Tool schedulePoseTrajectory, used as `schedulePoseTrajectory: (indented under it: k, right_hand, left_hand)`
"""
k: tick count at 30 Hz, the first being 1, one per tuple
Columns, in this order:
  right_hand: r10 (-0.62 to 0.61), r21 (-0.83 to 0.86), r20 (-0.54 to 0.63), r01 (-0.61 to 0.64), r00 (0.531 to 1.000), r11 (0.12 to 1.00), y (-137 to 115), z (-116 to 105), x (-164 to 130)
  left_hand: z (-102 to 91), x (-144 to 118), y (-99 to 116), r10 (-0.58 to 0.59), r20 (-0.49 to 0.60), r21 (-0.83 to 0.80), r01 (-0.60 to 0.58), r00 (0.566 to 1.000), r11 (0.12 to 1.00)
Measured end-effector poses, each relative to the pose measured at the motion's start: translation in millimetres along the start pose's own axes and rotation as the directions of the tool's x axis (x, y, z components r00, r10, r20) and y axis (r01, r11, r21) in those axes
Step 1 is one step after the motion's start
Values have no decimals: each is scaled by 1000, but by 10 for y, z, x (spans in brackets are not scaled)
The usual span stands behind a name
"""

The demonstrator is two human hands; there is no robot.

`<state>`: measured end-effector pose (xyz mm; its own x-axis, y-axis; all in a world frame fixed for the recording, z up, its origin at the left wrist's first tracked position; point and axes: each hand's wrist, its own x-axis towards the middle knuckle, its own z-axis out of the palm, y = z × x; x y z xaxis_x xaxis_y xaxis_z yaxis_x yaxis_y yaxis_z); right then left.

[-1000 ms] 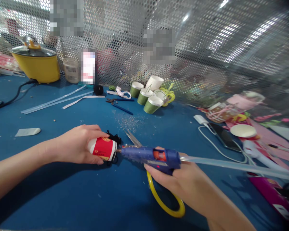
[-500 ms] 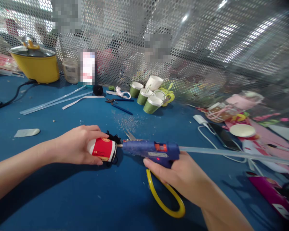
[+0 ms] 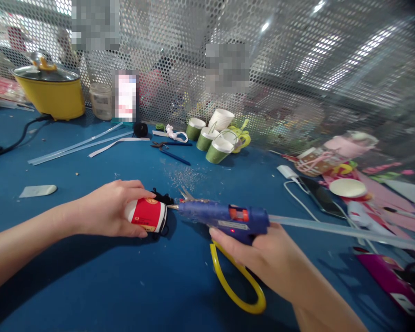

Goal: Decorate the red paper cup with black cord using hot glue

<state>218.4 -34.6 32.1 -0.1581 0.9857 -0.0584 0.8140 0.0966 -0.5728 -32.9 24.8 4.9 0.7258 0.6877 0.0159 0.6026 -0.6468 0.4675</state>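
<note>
My left hand is wrapped round a red and white paper cup lying on its side, its rim facing right. Black yarn lies behind the cup and runs along its rim. In my right hand is a blue hot glue gun with a lit red light. Its metal nozzle points left at the cup's rim, very close to it; whether they touch I cannot tell. A long clear glue stick sticks out of the gun's back. Under the gun lie scissors with yellow handles, partly hidden.
Pliers and several green-wrapped cups lie beyond my hands. A yellow electric pot stands at the back left, near loose glue sticks. A phone with a white cable lies on the right. A perforated metal screen closes the back.
The glue gun and my right hand have shifted slightly to the right. My left hand and the cup have stayed nearly still.
</note>
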Motion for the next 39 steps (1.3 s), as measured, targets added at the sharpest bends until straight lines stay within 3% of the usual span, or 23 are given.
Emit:
schedulePoseTrajectory:
  k: [8, 14, 23, 29, 34, 39]
  right_hand:
    - [-162, -24, -4, 162, 987, 987, -33, 4, -42]
    - [-211, -91, -25, 208, 977, 974, -6, 9, -34]
    - [-493, -333, -51, 451, 868, 828, 76, 33, -41]
    - [-321, -297, 23, 313, 947, 902, 55, -1, -66]
    - [-227, -226, 4, 222, 974, 949, 26, -1, -66]
    - [-225, -202, 20, 224, 974, 953, 8, -10, -58]
  left_hand:
    - [-15, 13, 2, 2, 7, 1, -2, 1000, 1000]
    - [-10, 18, -2, 1, 13, 7, -1, 1000, 1000]
    - [-23, -3, 9, -6, -2, 8, 6, 1000, 1000]
    - [-22, 6, 11, 25, -8, 6, -24, 1000, 1000]
    - [-16, 5, 7, 33, -25, 1, -33, 999, 999]
    - [-15, 3, 8, 12, -4, 33, -12, 1000, 999]
